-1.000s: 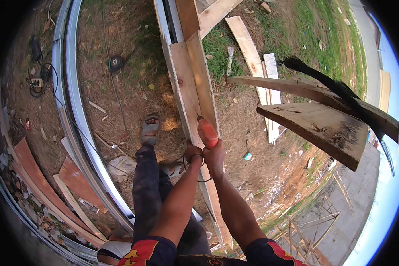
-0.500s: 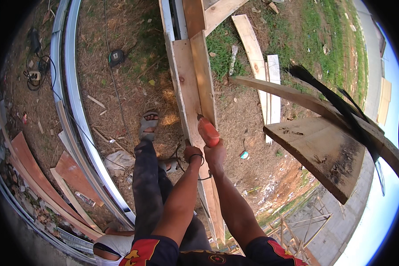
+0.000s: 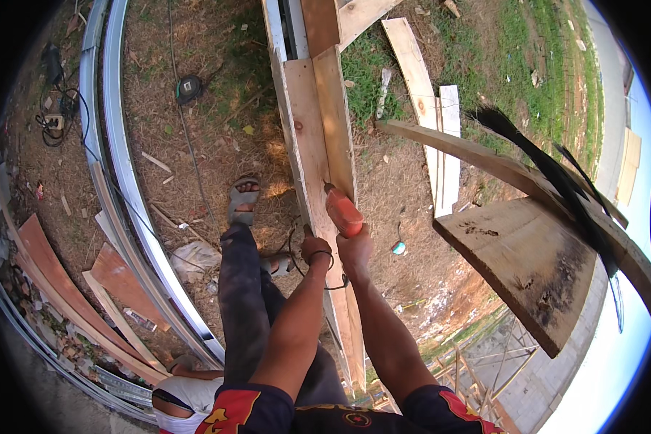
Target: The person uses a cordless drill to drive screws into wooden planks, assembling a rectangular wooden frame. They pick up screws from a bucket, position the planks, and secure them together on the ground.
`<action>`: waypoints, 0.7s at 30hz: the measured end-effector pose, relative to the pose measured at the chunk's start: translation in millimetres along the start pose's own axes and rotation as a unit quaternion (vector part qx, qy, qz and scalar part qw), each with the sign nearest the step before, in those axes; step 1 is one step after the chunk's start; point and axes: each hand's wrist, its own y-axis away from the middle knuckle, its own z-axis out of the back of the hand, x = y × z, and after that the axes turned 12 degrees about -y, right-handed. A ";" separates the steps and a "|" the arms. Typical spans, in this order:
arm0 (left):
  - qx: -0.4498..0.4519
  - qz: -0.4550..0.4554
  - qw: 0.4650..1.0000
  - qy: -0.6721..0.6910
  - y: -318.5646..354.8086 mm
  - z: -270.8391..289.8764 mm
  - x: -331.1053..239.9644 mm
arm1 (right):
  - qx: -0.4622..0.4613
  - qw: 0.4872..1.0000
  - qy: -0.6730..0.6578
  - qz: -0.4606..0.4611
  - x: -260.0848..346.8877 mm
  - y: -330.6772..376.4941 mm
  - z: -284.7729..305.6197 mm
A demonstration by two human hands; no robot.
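A red power drill [image 3: 344,214] is in my right hand [image 3: 354,252], its fingers wrapped round the handle. The drill's tip points away from me and meets the inner corner of a long wooden trough [image 3: 309,137], made of planks joined along their edges. My left hand [image 3: 316,249] grips the left plank of that trough, just left of the drill; some of its fingers are hidden behind the wood. A black cord [image 3: 291,249] loops around near my left wrist and passes under my right forearm.
Long metal channels [image 3: 116,123] run along the left, with brown boards [image 3: 130,283] beyond. A tape measure [image 3: 189,88] lies on the ground. At right, a stained board [image 3: 521,260] and a timber beam with black bristles [image 3: 513,134] jut inward. Another person [image 3: 184,394] is at lower left.
The whole view has shifted slightly. Both hands and the drill keep nearly the same place on the wooden trough.
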 end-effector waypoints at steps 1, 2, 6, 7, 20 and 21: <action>-0.002 0.006 1.000 0.006 1.9 1.5 -1.0 | -0.001 1.000 0.001 -0.003 0.4 -0.1 0.2; -0.005 0.011 1.000 0.013 3.5 3.3 -2.3 | 0.000 1.000 0.003 -0.005 0.7 -0.8 0.5; 0.004 0.015 1.000 0.026 8.7 9.5 -4.6 | 0.010 1.000 0.020 -0.012 0.3 -1.8 -0.1; 0.003 0.017 1.000 0.024 9.5 10.5 -4.7 | 0.010 1.000 0.020 -0.016 -0.2 -1.6 -1.0; 0.004 0.020 1.000 0.023 9.9 11.4 -6.0 | -0.009 0.999 0.048 -0.002 3.4 1.0 -4.2; 0.002 0.018 0.999 0.035 10.1 11.4 -5.7 | -0.007 0.999 0.042 -0.004 4.7 0.6 -4.1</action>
